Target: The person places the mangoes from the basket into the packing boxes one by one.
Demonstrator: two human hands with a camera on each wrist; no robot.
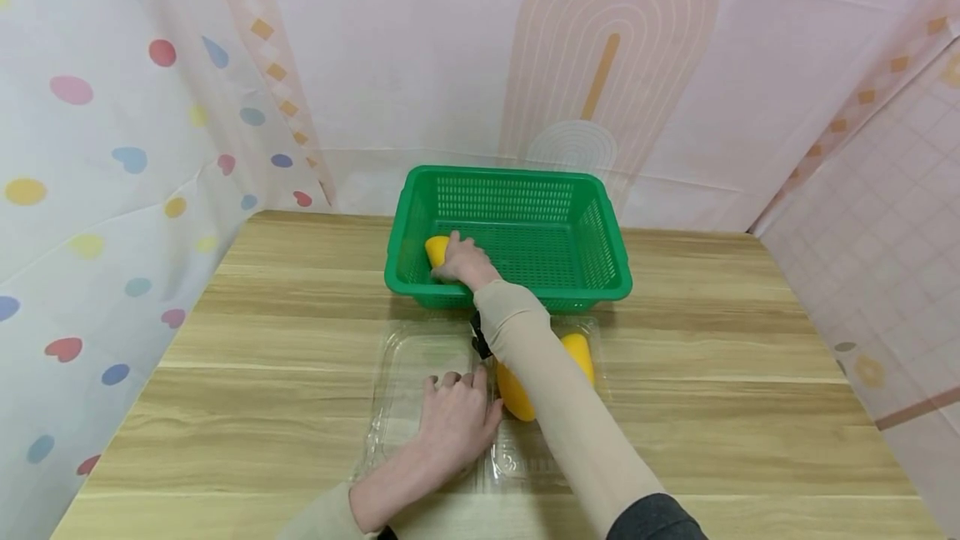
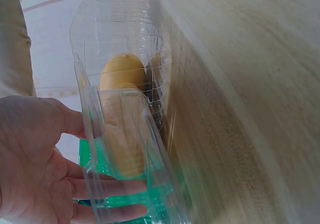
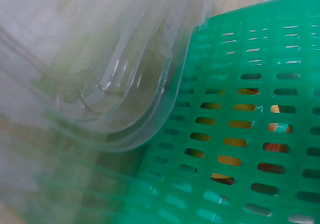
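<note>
A yellow mango (image 1: 436, 251) lies at the left end of the green plastic basket (image 1: 508, 299), and my right hand (image 1: 465, 262) grips it there. Through the basket's slots in the right wrist view, yellow and skin patches show. In front stands a clear plastic clamshell box (image 1: 397, 394), spread open. Yellow mango surface (image 1: 514, 395) shows in its right half; my right sleeve crosses it, so in the head view I cannot tell one mango from two. My left hand (image 1: 459, 417) rests on the box near its middle fold, fingers fairly straight, seen through clear plastic in the left wrist view.
The basket and box stand on a wood-grain table (image 1: 720, 407). Patterned cloth (image 1: 420, 48) hangs behind and along both sides. The basket's front wall rises just behind the box, and my right forearm (image 1: 558, 390) reaches over the box.
</note>
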